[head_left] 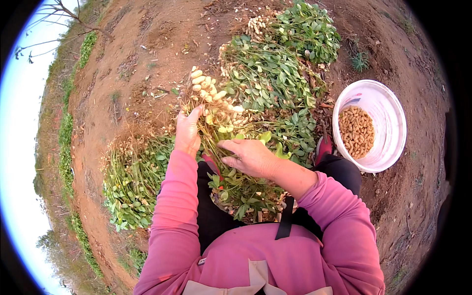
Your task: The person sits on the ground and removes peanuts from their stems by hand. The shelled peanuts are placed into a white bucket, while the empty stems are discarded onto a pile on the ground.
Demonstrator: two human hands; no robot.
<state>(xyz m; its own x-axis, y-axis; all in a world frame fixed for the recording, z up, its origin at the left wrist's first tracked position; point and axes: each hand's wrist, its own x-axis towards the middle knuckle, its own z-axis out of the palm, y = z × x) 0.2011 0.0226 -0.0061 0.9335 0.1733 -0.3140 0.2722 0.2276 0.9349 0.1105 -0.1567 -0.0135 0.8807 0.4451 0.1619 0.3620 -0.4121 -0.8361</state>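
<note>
Between my legs I hold a peanut plant (210,136), its pale pods (204,84) clustered at the far end and its leafy tops hanging toward me. My left hand (188,132) is closed round the root end, thumb on top, just below the pods. My right hand (251,156) comes across from the right, its fingers curled at the stems nearer to me; its fingertips are partly hidden by stems and leaves. Yellow-green leaves (265,137) show beside the right hand.
At right stands a white bucket (388,142) partly filled with loose peanuts (356,132). Heaps of pulled peanut plants lie ahead (273,73) and at left (135,182). My shoes (323,149) rest on brown soil (147,54). Bare branches (73,17) show far left.
</note>
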